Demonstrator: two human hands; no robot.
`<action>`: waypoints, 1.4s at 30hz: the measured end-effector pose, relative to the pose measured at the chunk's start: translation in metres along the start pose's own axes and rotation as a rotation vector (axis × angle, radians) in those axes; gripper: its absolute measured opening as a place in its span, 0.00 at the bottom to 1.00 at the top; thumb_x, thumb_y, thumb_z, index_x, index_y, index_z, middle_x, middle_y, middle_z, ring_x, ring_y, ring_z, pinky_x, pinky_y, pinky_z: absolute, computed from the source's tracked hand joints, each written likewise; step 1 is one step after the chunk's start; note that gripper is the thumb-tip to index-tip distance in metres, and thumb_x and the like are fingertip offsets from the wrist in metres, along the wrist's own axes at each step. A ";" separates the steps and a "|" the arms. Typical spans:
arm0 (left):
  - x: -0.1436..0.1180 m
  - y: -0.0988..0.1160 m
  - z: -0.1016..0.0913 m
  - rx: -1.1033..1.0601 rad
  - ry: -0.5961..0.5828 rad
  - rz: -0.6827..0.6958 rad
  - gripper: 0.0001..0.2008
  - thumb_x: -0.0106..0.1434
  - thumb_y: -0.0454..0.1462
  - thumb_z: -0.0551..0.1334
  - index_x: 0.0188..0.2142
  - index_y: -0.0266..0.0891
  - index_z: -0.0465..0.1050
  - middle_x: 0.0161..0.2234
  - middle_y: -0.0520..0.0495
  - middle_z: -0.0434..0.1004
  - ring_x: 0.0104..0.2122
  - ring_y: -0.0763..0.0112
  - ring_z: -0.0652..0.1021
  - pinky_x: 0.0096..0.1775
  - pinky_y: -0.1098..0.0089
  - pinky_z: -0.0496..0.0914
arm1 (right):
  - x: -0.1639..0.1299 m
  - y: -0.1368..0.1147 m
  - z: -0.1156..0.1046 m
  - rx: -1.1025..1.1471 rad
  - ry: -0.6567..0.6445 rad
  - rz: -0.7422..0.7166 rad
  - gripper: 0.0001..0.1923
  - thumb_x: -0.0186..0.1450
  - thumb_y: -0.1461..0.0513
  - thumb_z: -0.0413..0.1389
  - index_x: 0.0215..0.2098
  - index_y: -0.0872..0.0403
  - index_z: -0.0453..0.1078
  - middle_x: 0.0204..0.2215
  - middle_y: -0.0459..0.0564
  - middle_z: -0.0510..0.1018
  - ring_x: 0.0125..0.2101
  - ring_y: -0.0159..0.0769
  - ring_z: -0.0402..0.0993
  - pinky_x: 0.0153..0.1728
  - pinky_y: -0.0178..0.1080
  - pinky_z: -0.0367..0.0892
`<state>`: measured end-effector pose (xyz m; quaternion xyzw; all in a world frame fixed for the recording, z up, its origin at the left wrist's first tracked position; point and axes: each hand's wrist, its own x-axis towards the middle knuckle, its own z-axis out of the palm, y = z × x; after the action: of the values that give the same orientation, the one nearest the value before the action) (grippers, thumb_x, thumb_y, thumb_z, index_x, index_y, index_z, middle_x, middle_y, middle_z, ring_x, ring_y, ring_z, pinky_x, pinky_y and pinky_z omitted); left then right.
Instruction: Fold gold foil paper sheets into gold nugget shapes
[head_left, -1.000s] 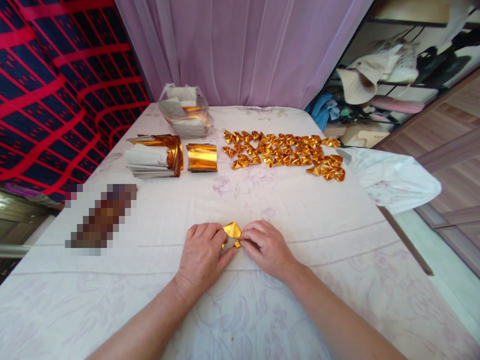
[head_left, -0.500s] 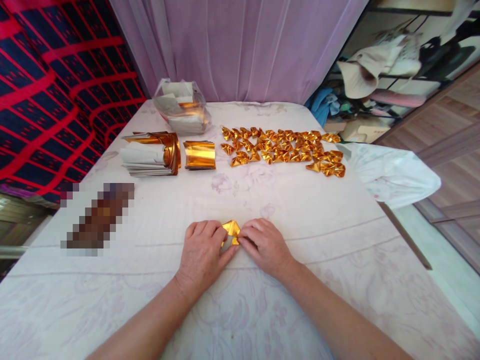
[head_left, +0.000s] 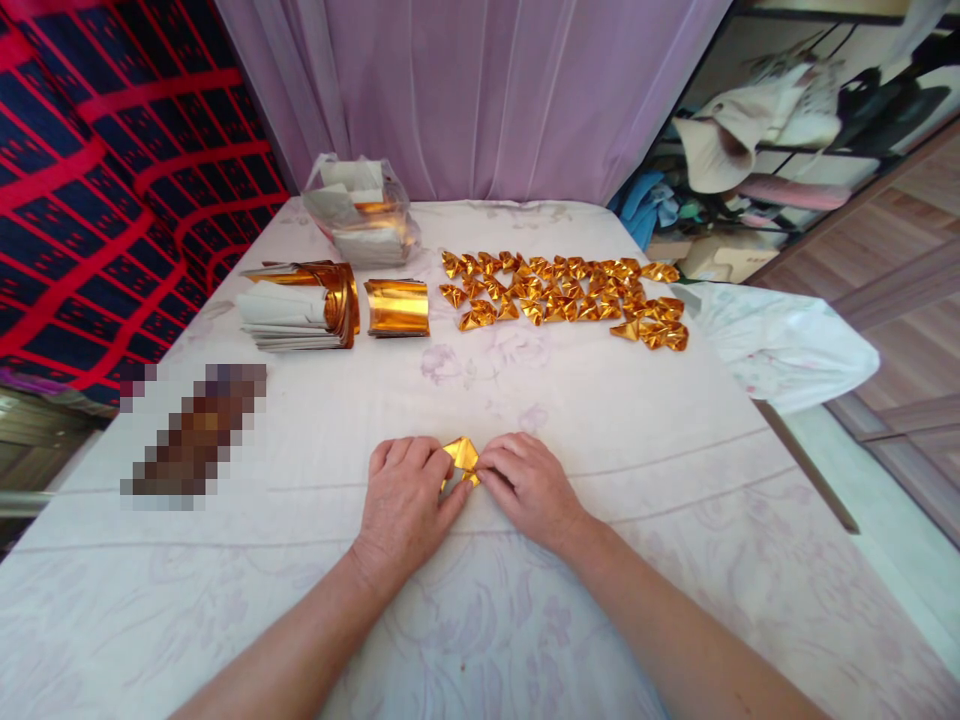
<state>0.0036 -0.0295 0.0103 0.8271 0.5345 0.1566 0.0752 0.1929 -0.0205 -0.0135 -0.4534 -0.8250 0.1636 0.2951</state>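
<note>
A small piece of gold foil paper (head_left: pixel 463 452), partly folded, lies between my two hands near the middle of the table. My left hand (head_left: pixel 406 490) grips its left side, with the thumb along the lower edge. The fingertips of my right hand (head_left: pixel 529 488) pinch its right corner. Part of the paper is hidden under the left fingers, and a greyish patch shows in its middle. Farther back, several folded gold foil pieces (head_left: pixel 562 290) sit in rows. Left of them stand a short stack of gold foil sheets (head_left: pixel 399 307) and a larger curled stack (head_left: pixel 289 318).
A clear plastic bag (head_left: pixel 364 215) with more sheets stands at the back left. A blurred-out dark object (head_left: pixel 199 430) lies at the left. The table has a pale floral cloth (head_left: pixel 480 620). Beyond the right edge are a white cloth bundle (head_left: pixel 795 345) and shelves with a hat (head_left: pixel 716 145).
The right fingertips have shifted very slightly at the paper's right corner, and the small lower flap there sits a little differently. Both hands keep their hold; the view has moved slightly.
</note>
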 end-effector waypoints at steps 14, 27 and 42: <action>0.000 0.000 0.001 -0.007 -0.001 -0.007 0.07 0.62 0.41 0.63 0.33 0.41 0.71 0.35 0.47 0.73 0.40 0.59 0.72 0.46 0.55 0.62 | 0.000 -0.001 -0.002 0.057 0.013 0.031 0.05 0.63 0.68 0.56 0.34 0.52 0.71 0.34 0.49 0.76 0.36 0.38 0.71 0.38 0.41 0.66; -0.001 -0.001 0.002 -0.027 -0.001 -0.010 0.07 0.62 0.41 0.63 0.33 0.41 0.71 0.36 0.47 0.73 0.40 0.59 0.72 0.45 0.56 0.62 | 0.002 -0.004 0.000 -0.032 -0.005 0.053 0.05 0.60 0.67 0.59 0.34 0.51 0.71 0.35 0.49 0.75 0.37 0.40 0.69 0.39 0.42 0.65; 0.000 -0.003 0.000 -0.095 -0.034 -0.037 0.06 0.60 0.40 0.64 0.32 0.42 0.70 0.36 0.48 0.73 0.41 0.60 0.71 0.45 0.57 0.62 | 0.005 0.004 -0.003 0.061 -0.084 0.056 0.10 0.59 0.71 0.58 0.34 0.51 0.71 0.35 0.47 0.75 0.37 0.36 0.70 0.39 0.40 0.64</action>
<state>0.0012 -0.0281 0.0097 0.8153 0.5401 0.1662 0.1264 0.1953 -0.0145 -0.0112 -0.4597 -0.8183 0.2159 0.2692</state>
